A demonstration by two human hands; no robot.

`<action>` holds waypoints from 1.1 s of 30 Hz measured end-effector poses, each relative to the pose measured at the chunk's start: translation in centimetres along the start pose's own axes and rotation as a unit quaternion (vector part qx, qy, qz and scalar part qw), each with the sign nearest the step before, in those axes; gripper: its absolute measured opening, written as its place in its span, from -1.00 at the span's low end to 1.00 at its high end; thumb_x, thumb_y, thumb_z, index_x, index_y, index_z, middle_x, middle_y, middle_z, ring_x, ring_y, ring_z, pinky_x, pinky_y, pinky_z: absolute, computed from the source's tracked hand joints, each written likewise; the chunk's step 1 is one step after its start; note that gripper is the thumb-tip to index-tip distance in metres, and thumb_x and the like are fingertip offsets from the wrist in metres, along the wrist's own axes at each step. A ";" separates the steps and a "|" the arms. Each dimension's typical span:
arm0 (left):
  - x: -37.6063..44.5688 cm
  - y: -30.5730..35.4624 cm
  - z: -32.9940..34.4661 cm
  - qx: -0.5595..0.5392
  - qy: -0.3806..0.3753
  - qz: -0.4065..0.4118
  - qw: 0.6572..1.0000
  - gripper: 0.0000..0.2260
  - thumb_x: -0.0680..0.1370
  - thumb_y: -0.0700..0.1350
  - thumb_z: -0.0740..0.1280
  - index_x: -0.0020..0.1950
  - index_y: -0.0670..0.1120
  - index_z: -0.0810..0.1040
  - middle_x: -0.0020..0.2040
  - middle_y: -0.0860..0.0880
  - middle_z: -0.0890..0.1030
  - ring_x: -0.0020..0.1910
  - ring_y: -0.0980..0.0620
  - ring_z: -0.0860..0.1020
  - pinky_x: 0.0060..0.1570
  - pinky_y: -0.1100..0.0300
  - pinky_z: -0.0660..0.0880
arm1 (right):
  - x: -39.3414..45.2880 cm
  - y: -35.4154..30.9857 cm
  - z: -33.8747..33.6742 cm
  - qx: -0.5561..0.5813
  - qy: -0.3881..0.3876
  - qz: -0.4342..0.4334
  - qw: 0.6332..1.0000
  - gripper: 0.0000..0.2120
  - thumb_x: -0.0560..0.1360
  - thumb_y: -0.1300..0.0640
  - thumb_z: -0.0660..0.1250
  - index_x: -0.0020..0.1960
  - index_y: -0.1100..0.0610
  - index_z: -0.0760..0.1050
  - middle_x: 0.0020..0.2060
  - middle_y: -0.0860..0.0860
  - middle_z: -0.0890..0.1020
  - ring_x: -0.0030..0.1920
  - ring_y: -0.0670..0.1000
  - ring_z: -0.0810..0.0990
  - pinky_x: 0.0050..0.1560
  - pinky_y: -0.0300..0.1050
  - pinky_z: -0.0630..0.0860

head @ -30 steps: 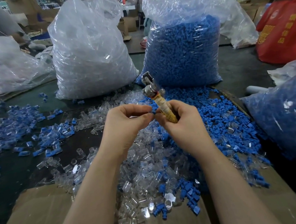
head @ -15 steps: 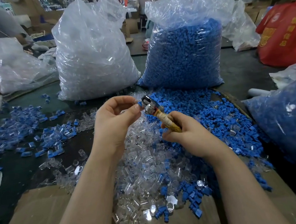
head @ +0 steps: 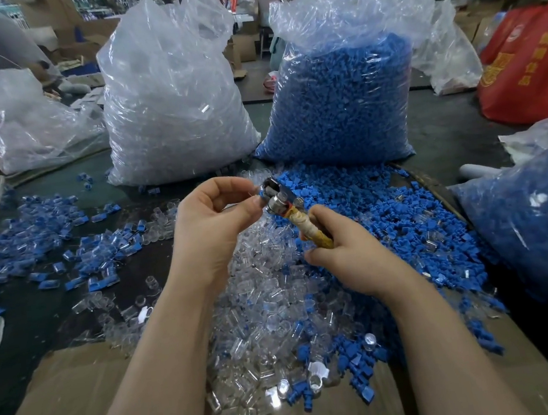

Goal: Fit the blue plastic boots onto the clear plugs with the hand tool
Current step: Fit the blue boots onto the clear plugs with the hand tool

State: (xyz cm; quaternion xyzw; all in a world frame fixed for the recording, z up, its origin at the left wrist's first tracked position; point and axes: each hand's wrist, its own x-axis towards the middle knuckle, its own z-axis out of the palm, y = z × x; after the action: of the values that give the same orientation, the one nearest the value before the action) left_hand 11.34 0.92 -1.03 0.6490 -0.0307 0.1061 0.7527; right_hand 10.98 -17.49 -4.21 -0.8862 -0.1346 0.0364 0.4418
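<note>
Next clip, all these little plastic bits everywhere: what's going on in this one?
A person is assembling small plastic parts at a table. The right hand grips a hand tool by its yellowish wrapped handle, metal head pointing up and away. The left hand pinches a small blue piece against the tool head. Loose clear plugs and blue boots are heaped beneath, with a bag of clear parts and a bag of blue boots behind.

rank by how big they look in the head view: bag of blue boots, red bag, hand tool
1. bag of blue boots
2. red bag, cut off by the frame edge, so its true size is unsure
3. hand tool
</note>
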 end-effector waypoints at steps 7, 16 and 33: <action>0.0 -0.3 0.2 -0.006 0.003 -0.005 1.000 -0.80 0.43 -0.42 0.42 -0.09 -0.14 0.60 -0.22 -0.03 0.66 -0.19 0.10 0.63 -0.09 0.23 0.62 | 0.0 0.0 0.0 -0.050 0.028 0.007 0.998 -0.76 0.41 0.27 0.25 -0.15 -0.06 0.31 -0.32 0.03 0.42 -0.36 0.06 0.34 -0.34 0.00 0.28; 0.2 -0.7 0.4 -0.038 0.005 -0.017 0.999 -0.79 0.43 -0.42 0.42 -0.05 -0.14 0.61 -0.20 -0.02 0.67 -0.18 0.11 0.65 -0.13 0.28 0.59 | -0.1 -0.1 0.1 -0.091 0.058 0.000 0.994 -0.78 0.40 0.28 0.26 -0.18 -0.03 0.31 -0.35 0.01 0.45 -0.36 0.07 0.38 -0.35 -0.04 0.30; 2.3 -1.6 -8.2 -0.443 0.282 -0.202 0.826 -0.91 0.62 -0.19 0.28 -0.04 -0.16 0.55 -0.34 -0.04 0.65 -0.39 0.12 0.65 -0.07 0.22 0.63 | 0.1 1.5 -0.6 -0.231 0.171 0.045 0.957 -0.91 0.60 -0.09 0.19 -0.02 -0.17 0.26 -0.20 -0.11 0.45 -0.07 0.08 0.41 0.22 0.15 0.27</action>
State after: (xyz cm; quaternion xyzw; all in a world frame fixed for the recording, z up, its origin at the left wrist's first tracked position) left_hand 13.19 9.05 -3.39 0.1790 0.2715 0.1051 0.9398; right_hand 11.49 -18.78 -4.98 -0.9624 -0.0214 -0.1278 0.2389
